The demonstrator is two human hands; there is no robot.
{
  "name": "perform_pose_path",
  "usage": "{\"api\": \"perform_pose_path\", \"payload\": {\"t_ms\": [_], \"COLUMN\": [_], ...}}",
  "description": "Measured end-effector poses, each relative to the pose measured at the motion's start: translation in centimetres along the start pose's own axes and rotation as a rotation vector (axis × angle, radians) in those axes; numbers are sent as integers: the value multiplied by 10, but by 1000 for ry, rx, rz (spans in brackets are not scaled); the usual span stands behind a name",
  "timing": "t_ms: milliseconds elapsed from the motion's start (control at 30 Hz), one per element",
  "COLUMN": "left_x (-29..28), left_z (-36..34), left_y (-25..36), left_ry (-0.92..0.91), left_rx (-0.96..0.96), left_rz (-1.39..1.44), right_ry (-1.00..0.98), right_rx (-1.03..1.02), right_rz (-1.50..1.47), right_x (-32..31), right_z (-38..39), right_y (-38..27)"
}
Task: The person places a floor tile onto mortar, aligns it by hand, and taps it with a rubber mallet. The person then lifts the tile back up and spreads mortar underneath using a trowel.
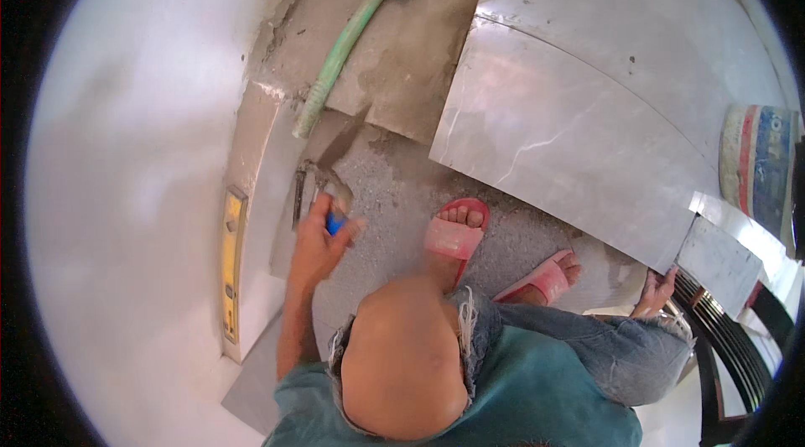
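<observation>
My left hand [320, 239] is closed around the handle of a trowel, whose blue end shows between the fingers. The trowel's dark, narrow blade [342, 142] points away from me over rough grey floor, its tip near the edge of a mortar-smeared tile. Beyond it lies a hammer [345, 51] with a long green handle and a mortar-caked head. At the far right, my right hand [657, 289] rests with extended fingers by the near corner of a large grey veined tile [570, 141], beside black metal bars. Its palm is hidden.
A yellow spirit level [232, 267] stands along the low ledge by the white wall [142, 195] on the left. My feet in pink sandals [457, 236] are on the rough floor [381, 195]. A stained bucket [755, 162] and black metal bars [729, 338] are at the right.
</observation>
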State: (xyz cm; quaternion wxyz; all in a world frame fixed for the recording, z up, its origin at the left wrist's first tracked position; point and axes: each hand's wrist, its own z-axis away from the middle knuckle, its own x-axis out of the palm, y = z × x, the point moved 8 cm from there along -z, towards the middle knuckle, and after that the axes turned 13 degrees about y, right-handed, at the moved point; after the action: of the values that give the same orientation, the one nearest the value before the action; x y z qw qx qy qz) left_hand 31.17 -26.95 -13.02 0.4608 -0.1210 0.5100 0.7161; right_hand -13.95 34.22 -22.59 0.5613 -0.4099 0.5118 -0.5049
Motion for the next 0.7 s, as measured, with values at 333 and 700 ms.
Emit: {"api": "perform_pose_path", "payload": {"t_ms": [333, 700], "left_x": [-14, 44], "left_z": [-110, -176], "left_y": [184, 245], "left_ry": [241, 121], "left_rx": [785, 855], "left_rz": [-662, -880], "right_ry": [371, 306], "right_rx": [342, 487], "right_rz": [-471, -691], "right_x": [-20, -33], "right_z": [-12, -20], "right_y": [30, 53]}}
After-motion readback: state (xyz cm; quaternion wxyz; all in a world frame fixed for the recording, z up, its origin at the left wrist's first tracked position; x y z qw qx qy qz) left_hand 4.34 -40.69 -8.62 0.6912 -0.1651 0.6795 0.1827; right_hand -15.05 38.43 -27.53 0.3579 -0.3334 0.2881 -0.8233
